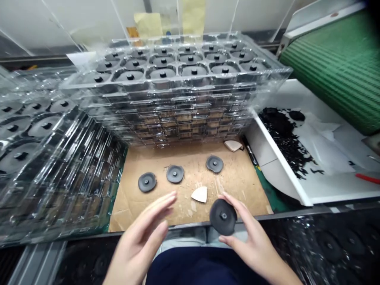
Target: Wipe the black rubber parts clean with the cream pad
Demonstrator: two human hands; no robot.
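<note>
My right hand (247,233) grips a round black disc (222,227) by its edge, thumb below and fingers above. The disc has a small raised hub in its middle and is held over the front edge of the cardboard sheet (130,209). To the left, my left hand (145,233) is raised with thumb and fingers apart, holding nothing. Beyond the hands, three similar dark discs lie on the cardboard: a left one (142,185), a middle one (172,177) and a right one (210,168). A white wedge-shaped piece (200,194) rests between the hands.
Tall stacks of clear plastic trays (178,85) filled with dark discs stand behind and at left. A white bin (285,166) on the right contains black scraps (282,130). Above it slopes a green conveyor belt (329,63). Another white piece (233,145) lies near the back.
</note>
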